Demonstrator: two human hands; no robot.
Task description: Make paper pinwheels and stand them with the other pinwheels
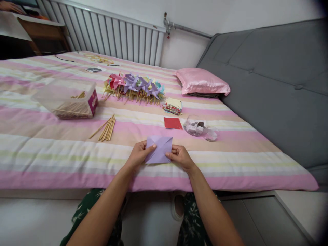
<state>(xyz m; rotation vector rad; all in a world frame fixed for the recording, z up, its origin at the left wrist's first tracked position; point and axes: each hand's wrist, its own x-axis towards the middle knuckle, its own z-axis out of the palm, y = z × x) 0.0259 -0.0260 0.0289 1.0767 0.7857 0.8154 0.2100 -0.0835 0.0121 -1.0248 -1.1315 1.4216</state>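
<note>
Both hands hold a purple paper square (159, 149) above the near side of the bed, with slits running in from its corners. My left hand (140, 153) pinches its left edge, thumb on top. At the right edge, my right hand (180, 156) grips it the same way. Just beyond the purple sheet lies a red paper square (173, 123). Behind that sits a stack of coloured paper squares (173, 106). A clear round container (194, 125) holding small items stands to the right, its transparent lid (211, 134) beside it.
Several wooden sticks (107, 128) lie to the left, near a clear plastic box (64, 99) of more sticks. Finished paper pinwheels (133, 85) are heaped farther back. A pink pillow (202, 81) rests by the grey headboard (271, 75). A radiator (115, 34) lines the wall.
</note>
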